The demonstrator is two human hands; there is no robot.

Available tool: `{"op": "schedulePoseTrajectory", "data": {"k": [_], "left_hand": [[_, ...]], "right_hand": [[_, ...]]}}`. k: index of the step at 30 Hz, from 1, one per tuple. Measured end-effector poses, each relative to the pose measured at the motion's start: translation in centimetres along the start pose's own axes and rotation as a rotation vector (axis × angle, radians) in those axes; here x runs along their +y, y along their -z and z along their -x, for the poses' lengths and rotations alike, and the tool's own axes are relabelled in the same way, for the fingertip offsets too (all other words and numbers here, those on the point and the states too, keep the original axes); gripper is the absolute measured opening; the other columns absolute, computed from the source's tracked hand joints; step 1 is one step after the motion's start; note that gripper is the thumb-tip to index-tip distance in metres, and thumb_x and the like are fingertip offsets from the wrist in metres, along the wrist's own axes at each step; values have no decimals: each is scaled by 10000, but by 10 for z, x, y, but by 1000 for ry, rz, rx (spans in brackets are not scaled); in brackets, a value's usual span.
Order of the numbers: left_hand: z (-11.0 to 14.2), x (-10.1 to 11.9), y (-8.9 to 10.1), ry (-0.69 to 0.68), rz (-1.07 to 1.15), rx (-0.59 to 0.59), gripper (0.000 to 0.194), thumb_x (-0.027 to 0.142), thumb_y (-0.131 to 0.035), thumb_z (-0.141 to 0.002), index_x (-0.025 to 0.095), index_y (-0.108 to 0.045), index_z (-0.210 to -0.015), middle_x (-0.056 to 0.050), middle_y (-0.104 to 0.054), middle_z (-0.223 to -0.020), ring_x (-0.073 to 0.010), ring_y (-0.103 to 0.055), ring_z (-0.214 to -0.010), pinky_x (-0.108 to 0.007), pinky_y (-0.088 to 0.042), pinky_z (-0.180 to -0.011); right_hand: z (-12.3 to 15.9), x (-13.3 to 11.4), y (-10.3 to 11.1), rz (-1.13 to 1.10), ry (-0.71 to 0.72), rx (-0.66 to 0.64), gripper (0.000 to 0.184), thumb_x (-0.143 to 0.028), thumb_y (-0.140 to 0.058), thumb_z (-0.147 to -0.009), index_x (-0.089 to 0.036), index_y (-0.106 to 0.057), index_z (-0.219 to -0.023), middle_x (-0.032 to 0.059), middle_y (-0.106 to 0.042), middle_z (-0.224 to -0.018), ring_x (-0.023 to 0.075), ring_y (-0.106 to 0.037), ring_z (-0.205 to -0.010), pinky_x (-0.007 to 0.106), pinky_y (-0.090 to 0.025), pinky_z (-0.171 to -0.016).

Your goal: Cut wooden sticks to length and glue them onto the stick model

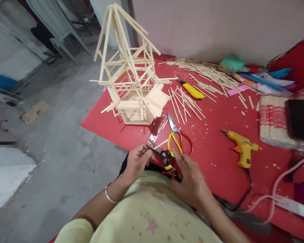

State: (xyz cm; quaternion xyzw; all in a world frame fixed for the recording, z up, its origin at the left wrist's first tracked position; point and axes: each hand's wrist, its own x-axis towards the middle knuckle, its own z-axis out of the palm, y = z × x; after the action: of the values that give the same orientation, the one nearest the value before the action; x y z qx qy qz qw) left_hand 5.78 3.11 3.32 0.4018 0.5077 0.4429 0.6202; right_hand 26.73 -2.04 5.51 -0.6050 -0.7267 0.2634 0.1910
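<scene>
In my right hand [191, 175] are black and yellow pruning shears [171, 166], their blades apart and pointing up to the left. A short wooden stick [160, 144] lies across by the blades. My left hand [139, 160] pinches at its lower end, fingers closed close to the blade tips. Just beyond stands a lantern-like frame of wooden sticks [131, 77] with a pointed top and a hexagonal base. Scissors with one yellow and one red handle [179, 140] lie beside the shears, and a clear ruler [157, 129] rests between frame and hands.
Loose sticks [183, 104] and a larger stick pile [202, 69] lie on the red table [212, 135]. A yellow utility knife [192, 90] sits among them. To the right are a yellow glue gun [240, 146] with a cord, packed chopsticks [272, 121] and a pink cable [273, 189].
</scene>
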Motion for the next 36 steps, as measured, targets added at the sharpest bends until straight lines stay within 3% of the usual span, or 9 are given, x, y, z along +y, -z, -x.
{"op": "schedulePoseTrajectory", "data": {"k": [6,13,21,31,36], "left_hand": [[-6,16,-8,-4,-119,-48,259,402,-673,-887,147,-669,-843,-15,-692,-680,-56,-485,-432,-179,-377,-425],[-10,35,-18,-44,-216,-195,291,386,-747,-833,132,-701,-969,9,-598,-668,-64,-439,-524,-183,-338,-482],[-17,57,-17,-163,-331,-329,347,383,-516,-986,146,-649,-770,-12,-631,-661,-89,-514,-562,-195,-372,-537],[-15,46,-12,-69,-243,-330,387,421,-458,-1009,161,-582,-751,26,-558,-573,-51,-409,-422,-189,-305,-441],[-18,48,-10,152,-67,-368,395,455,-510,-966,171,-535,-692,43,-533,-497,-38,-328,-339,-187,-222,-361]], "right_hand": [[0,4,3,-166,-34,13,790,-128,-573,-736,-245,-414,-1501,117,-605,-1227,299,-601,-1141,453,-521,-960],[-5,6,16,-448,-58,-78,831,-38,-527,-651,-269,-506,-1449,58,-576,-1425,251,-542,-1316,381,-437,-1112],[-7,-4,19,-439,-85,-23,788,-77,-530,-665,-227,-519,-1439,73,-582,-1428,256,-531,-1334,387,-424,-1129],[-5,-6,19,-489,-124,-151,745,-122,-538,-695,-193,-532,-1436,71,-554,-1474,286,-486,-1385,455,-337,-1191],[-6,-9,16,-449,-78,-129,778,-99,-527,-695,-209,-488,-1465,75,-530,-1493,257,-473,-1397,419,-353,-1186]]}}
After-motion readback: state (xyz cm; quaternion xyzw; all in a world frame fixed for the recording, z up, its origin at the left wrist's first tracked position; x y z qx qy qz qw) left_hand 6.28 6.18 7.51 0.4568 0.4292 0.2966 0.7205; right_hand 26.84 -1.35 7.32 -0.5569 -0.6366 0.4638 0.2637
